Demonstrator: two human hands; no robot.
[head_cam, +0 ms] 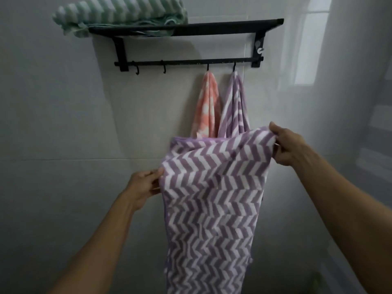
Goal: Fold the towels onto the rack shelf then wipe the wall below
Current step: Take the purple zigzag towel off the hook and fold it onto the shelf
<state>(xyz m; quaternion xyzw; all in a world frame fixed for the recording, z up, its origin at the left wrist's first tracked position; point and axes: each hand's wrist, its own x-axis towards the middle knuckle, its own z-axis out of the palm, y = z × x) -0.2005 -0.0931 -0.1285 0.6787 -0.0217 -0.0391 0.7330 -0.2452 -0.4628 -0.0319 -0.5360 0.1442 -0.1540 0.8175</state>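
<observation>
Centre frame: I hold the purple towel (212,198) by its top edge, left hand (142,187) pinching the lower corner, right hand (286,147) the higher. Soft, limp, probably light; grip corners. Green towel (118,15) lies on the rack shelf (212,27), upper left.

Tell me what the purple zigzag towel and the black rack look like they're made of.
Purple towel: soft plush fabric, probably microfibre; it drapes limply and looks fuzzy and matte. Black rack: likely metal with a matte black coating, given its thin straight bars and hooks.
</observation>
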